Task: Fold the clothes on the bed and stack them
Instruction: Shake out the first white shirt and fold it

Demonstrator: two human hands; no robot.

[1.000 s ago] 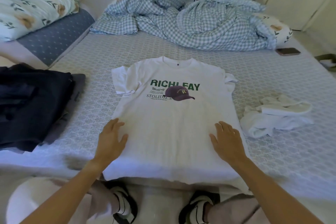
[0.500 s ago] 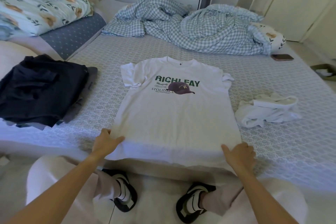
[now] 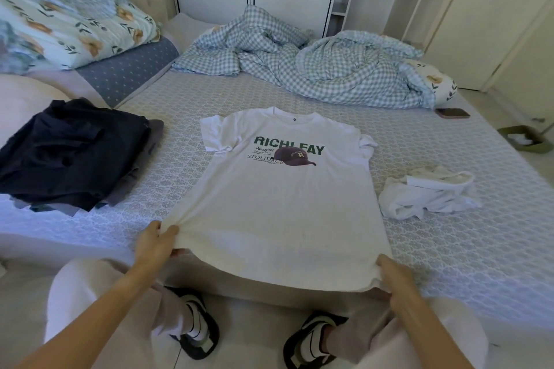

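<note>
Two hands pinch the hem corners of the T-shirt [image 3: 284,207], left hand [image 3: 156,244] and right hand [image 3: 395,278]; it lies flat, print up, on the bed [image 3: 449,249] between dark pile [image 3: 72,153] and white garment [image 3: 425,192]. Folding seems starting; next probably bring the hem toward the collar.

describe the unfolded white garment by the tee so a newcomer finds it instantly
Start at the printed white T-shirt spread mid-bed. Just to its right lies a crumpled white garment: plain, unprinted, bunched up rather than flat, unlike the dark stack on the left.
</note>
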